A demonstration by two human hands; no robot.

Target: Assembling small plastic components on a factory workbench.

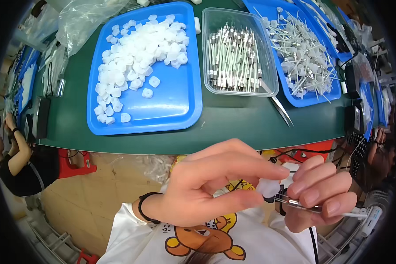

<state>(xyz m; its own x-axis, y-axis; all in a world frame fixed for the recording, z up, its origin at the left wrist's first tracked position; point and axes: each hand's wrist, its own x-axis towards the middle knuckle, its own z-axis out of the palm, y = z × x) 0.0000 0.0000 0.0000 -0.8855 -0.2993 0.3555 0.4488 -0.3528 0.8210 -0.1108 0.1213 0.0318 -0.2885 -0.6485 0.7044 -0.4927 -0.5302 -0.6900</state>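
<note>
My left hand (202,182) pinches a white translucent plastic cap (268,188) between thumb and index finger, just in front of my chest. Opposite it, my right hand (319,191) has its fingers curled round a thin metal-ended rod (295,203) with a white tail. The rod's dark tip meets the cap's lower right side; how far it goes in is hidden. Beyond my hands, a blue tray (163,105) carries a heap of loose white caps (132,61). A clear plastic box (240,91) beside it holds many thin metal-ended rods (235,57).
At the right, another blue tray (301,102) is heaped with caps on rods (301,53). Metal tweezers (281,112) lie against the clear box on the green table (233,127). Plastic bags (86,22) lie at the far left. Another person (20,158) sits at the left.
</note>
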